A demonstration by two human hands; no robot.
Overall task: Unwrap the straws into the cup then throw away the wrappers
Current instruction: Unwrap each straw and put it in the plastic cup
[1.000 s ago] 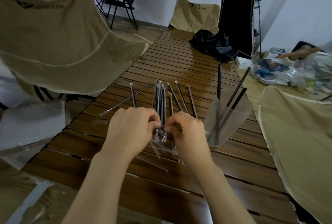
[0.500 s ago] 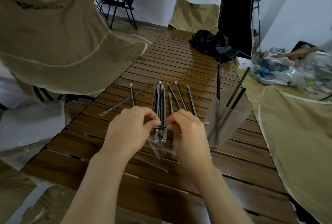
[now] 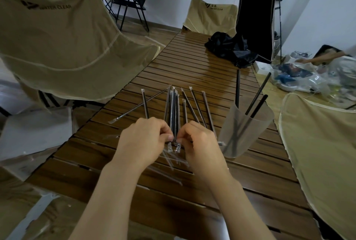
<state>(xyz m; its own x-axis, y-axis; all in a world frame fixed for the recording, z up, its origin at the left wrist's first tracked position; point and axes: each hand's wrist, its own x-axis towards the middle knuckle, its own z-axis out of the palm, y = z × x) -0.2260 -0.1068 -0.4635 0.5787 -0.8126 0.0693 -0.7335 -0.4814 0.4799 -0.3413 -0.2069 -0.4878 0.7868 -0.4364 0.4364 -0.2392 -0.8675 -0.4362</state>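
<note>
Both hands, left hand [image 3: 143, 139] and right hand [image 3: 200, 143], pinch one wrapped straw [image 3: 173, 140] between fingertips above the slatted table [image 3: 192, 70]; the cup [image 3: 243, 130] stands just right, near the table's right edge.

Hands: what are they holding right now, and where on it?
Both the left hand and right hand pinch one wrapped straw, held crosswise, fingertips close together on it.

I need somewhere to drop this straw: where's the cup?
In the head view, the translucent cup stands on the slatted table, just right of the right hand.
</note>
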